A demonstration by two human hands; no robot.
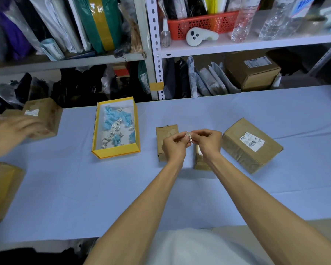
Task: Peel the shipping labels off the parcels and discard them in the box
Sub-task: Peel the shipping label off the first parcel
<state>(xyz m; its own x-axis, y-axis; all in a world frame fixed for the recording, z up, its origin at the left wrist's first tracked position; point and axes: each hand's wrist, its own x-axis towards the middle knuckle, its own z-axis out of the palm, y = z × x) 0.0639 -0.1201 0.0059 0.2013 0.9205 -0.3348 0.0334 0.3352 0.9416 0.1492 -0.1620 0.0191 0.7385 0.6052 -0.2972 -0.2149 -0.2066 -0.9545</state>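
While both hands meet above the small parcel [166, 136], the left hand [173, 145] and right hand [208, 142] each pinch the peeled label [188, 137] between fingertips, apparently balling it up so the sticky side folds inward and it drops cleanly. It hangs clear of the surface [122, 188], not yet in the yellow box [116, 151], which sits open well to the left and holds crumpled scraps. To the right, the larger parcel [243, 155] bears its own sticker [251, 141], probably the next one to peel.
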